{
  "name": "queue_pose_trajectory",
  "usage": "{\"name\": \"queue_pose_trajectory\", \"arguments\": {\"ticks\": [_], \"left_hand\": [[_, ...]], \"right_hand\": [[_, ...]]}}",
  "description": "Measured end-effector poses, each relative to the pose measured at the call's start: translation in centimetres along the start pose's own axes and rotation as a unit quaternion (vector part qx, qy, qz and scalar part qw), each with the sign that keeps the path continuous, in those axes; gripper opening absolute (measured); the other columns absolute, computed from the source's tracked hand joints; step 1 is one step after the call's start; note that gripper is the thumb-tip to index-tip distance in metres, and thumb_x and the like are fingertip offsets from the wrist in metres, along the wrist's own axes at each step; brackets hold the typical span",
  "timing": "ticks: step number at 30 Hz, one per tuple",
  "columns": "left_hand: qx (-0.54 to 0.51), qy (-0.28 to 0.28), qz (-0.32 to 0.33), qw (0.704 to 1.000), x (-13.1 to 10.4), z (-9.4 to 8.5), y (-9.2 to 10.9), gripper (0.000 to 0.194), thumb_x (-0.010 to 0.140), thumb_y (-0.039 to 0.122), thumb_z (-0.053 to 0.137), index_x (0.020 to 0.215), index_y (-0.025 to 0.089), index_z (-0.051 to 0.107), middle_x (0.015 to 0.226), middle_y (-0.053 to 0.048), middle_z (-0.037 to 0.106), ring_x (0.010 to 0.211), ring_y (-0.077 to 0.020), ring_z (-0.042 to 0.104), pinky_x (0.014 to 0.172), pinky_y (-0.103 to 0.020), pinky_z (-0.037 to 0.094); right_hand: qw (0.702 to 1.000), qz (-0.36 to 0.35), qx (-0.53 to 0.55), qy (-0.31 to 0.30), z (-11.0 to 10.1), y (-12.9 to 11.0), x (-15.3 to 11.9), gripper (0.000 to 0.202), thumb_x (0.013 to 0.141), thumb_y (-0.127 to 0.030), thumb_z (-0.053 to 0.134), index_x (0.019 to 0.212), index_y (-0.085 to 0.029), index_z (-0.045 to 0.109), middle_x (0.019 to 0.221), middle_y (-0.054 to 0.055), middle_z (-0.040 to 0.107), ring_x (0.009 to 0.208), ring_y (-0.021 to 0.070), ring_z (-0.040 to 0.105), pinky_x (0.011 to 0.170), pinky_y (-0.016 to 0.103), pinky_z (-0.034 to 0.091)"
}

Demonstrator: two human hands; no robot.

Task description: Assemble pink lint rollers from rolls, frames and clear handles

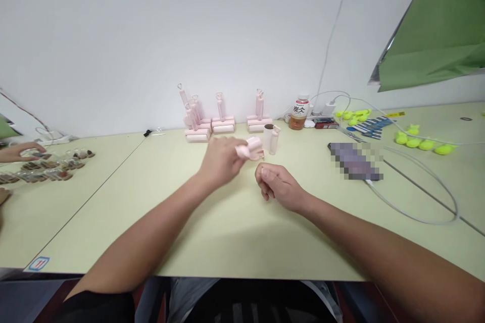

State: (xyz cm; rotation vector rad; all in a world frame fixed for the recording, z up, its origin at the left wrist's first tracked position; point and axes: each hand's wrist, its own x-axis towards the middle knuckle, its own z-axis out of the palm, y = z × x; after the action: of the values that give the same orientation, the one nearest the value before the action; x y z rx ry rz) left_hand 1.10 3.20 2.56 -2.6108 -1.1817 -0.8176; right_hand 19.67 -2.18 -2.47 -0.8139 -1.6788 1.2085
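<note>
Nearest, the person's right hand [280,185] is curled closed over the pale yellow-green table [235,242], with nothing visible in it. Just beyond, the left hand [222,161] grips a blurred pale pink plastic roller piece [248,148], apparently unfinished. Behind stand a whitish cylindrical roll [267,140] and slim pink handle [274,142]; wall-side pink rollers with upright handles [223,126] look done.

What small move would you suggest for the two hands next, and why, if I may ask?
Probably raise the right hand slightly to steady the pink piece: the left hand appears to hold it by one end, the other end juts out toward the right, and the right hand is close by, curled, with nothing visibly held.
</note>
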Motion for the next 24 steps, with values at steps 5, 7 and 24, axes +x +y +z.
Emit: {"name": "queue_pose_trajectory", "arguments": {"ticks": [5, 7, 24], "left_hand": [[-0.096, -0.001, -0.203, 0.974, 5.4, -0.6, -6.9, 0.022, 0.077, 0.023, 0.062, 0.098, 0.017, 0.062, 0.074, 0.0, 0.06, 0.07, -0.0168, 0.054, 0.065, -0.027, 0.037], [-0.103, -0.017, -0.227, 0.968, 7.2, -0.2, -9.2, 0.024, 0.074, 0.023, 0.065, 0.098, 0.018, 0.061, 0.074, 0.0, 0.06, 0.071, -0.0163, 0.054, 0.065, -0.026, 0.037], [-0.186, -0.103, -0.357, 0.91, 11.5, 3.7, -14.2, 0.027, 0.056, 0.01, 0.073, 0.081, 0.017, 0.066, 0.069, -0.001, 0.056, 0.064, -0.0142, 0.049, 0.057, -0.026, 0.035]], "right_hand": [[0.995, 0.074, -0.067, -0.028, 0.7, 1.4, 0.2, 0.044, 0.087, -0.059, 0.052, 0.067, -0.021, 0.043, 0.053, -0.006, 0.043, 0.047, 0.0099, 0.042, 0.047, 0.023, 0.033], [0.991, 0.093, -0.086, -0.041, 1.0, 1.9, 0.3, 0.041, 0.086, -0.056, 0.054, 0.067, -0.021, 0.044, 0.052, -0.007, 0.041, 0.048, 0.0098, 0.04, 0.047, 0.023, 0.03], [0.983, 0.174, -0.04, -0.04, 1.8, 3.1, 0.7, 0.027, 0.086, -0.041, 0.058, 0.071, -0.02, 0.05, 0.059, -0.006, 0.047, 0.05, 0.0084, 0.042, 0.046, 0.021, 0.034]]}}
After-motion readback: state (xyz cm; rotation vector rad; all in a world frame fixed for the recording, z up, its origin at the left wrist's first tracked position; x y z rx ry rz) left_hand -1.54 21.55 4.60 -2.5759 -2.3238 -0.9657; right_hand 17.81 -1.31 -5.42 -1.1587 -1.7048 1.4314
